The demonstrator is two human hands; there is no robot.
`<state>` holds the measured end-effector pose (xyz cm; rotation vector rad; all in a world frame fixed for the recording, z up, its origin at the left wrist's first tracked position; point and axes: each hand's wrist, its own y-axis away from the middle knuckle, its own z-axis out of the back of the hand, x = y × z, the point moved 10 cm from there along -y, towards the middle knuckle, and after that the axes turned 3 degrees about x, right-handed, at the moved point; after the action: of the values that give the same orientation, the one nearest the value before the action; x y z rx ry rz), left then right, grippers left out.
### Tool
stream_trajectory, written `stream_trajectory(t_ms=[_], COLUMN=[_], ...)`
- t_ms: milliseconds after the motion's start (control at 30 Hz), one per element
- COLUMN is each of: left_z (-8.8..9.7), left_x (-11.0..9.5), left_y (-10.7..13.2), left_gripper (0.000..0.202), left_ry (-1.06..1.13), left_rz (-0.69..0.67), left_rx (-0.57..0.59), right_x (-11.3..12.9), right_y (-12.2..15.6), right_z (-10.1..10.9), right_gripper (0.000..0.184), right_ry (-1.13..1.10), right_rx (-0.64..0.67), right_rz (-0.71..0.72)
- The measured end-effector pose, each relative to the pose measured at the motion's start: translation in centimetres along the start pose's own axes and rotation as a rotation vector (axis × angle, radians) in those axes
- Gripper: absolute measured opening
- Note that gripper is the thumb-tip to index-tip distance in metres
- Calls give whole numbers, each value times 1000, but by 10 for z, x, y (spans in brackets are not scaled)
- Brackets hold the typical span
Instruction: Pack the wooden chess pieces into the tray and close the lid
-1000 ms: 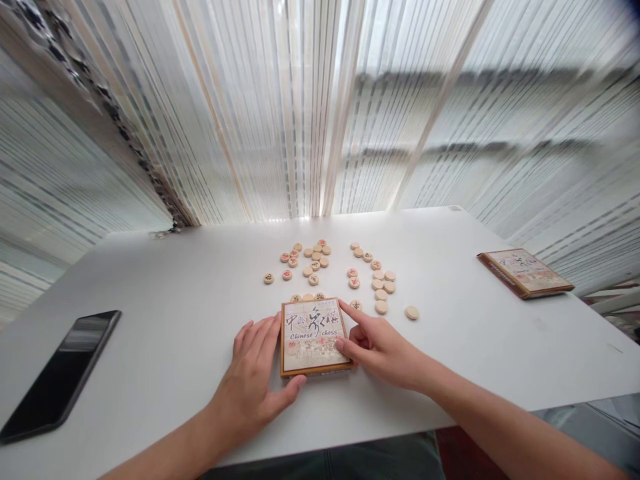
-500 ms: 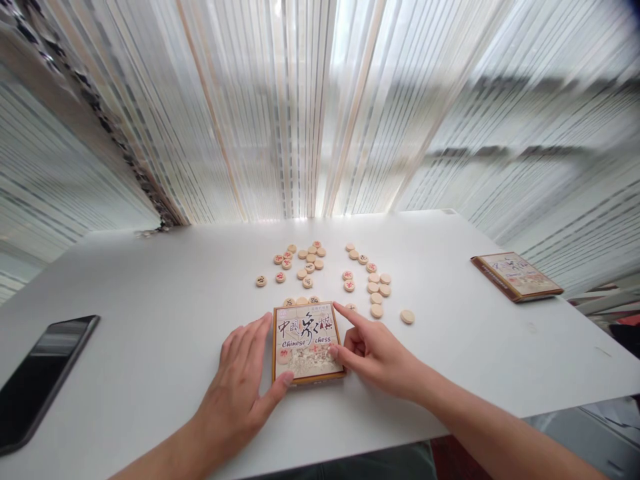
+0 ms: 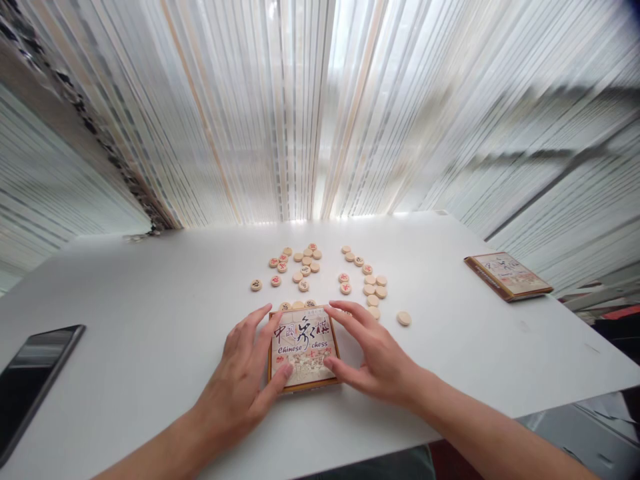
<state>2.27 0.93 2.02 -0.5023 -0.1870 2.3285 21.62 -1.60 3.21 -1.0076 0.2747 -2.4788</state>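
Note:
A square Chinese chess box (image 3: 304, 343) lies on the white table, lid up with its lettering facing me. At its left side, my left hand (image 3: 246, 367) has its fingertips along the upper left edge and its thumb on the lid near the front. My right hand (image 3: 374, 353) is at the right side, index finger at the far right corner and thumb on the lid. Between them the hands grip the box loosely, fingers apart. Just behind the box, round wooden chess pieces (image 3: 298, 306) show partly, the box hiding some.
Several more round chess pieces (image 3: 306, 261) are scattered farther back, some face down. A lone piece (image 3: 404, 319) lies right of my right hand. A black phone (image 3: 37, 383) is at the left, a second Chinese chess box (image 3: 510, 273) at the right edge. A striped curtain (image 3: 300, 133) hangs behind.
My right hand has opened from a pointing shape, more fingers now stretched at the box's right side. My left fingers have shifted onto its upper left edge. The view has tilted slightly.

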Motion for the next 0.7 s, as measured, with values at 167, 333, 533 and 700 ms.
stream_trajectory(t_ms=[167,333,533,700], left_z=[-2,-11,-10,-7], left_x=[-2,-3,-8,-9], left_y=[-7,-7,-6,-5], left_gripper=[70,69,70,66], left_ry=[-23,13,62,119], left_rz=[-46,-63,-65,-30], left_rx=[31,68,65,28], right_x=[-3,-6,-2,2], right_y=[4,5,4,4], right_z=[-17,-23,-21,-21], right_gripper=[96,102,103,103], right_ry=[32,22,22,6], right_rx=[138,198,213,221], right_rz=[4,-9,-3,-2])
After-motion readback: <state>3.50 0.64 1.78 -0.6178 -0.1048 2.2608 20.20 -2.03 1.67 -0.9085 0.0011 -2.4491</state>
